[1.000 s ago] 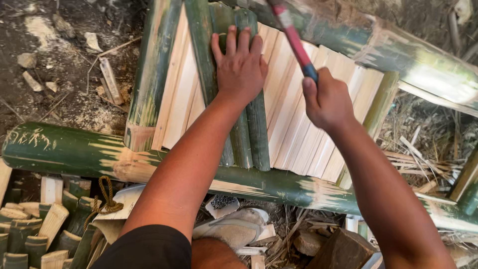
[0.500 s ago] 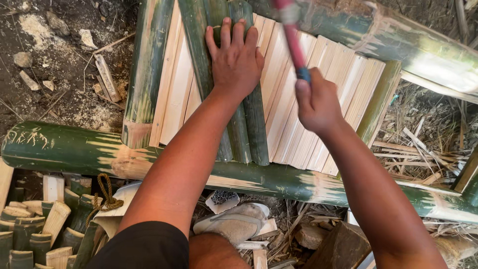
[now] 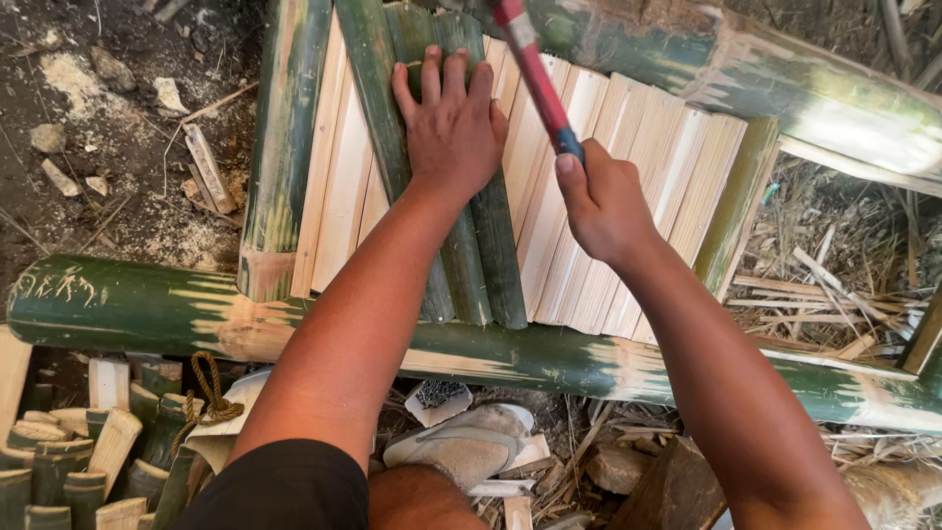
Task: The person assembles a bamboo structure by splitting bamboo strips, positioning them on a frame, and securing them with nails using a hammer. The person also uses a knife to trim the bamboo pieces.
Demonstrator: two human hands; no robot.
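Your left hand [image 3: 453,128] lies flat, fingers spread, on the green bamboo slats [image 3: 469,265] at upper centre. Your right hand [image 3: 601,201] is clamped round the red-handled tool [image 3: 535,74] just right of it.

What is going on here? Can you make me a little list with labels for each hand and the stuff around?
Left hand: pressed flat on green bamboo slats.
Right hand: gripping a red-handled tool; its head is out of view.
Panel: pale split bamboo strips side by side in a green bamboo frame.
Below the frame: a grey shoe.
Lower left: cut bamboo pieces and a rope loop.
Ground: dirt with chips and sawdust.
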